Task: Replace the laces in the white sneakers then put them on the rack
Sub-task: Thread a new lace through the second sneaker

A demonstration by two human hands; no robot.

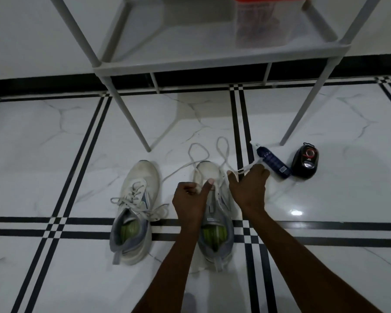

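Observation:
Two white sneakers stand on the tiled floor, toes pointing away from me. The left sneaker [134, 208] is laced, its lace ends lying loose. The right sneaker [215, 213] has a white lace [199, 152] trailing in loops past its toe. My left hand [191, 201] grips the front of this shoe, thumb up on the eyelet area. My right hand [250, 185] pinches a lace end just right of the shoe. The grey rack [210, 62] stands beyond the shoes.
A dark blue spray bottle [272, 162] lies on the floor right of my right hand. A black rounded polish container [305, 160] sits beside it. A clear box with a red lid [260, 23] rests on the rack shelf. The rack legs reach the floor near the shoes.

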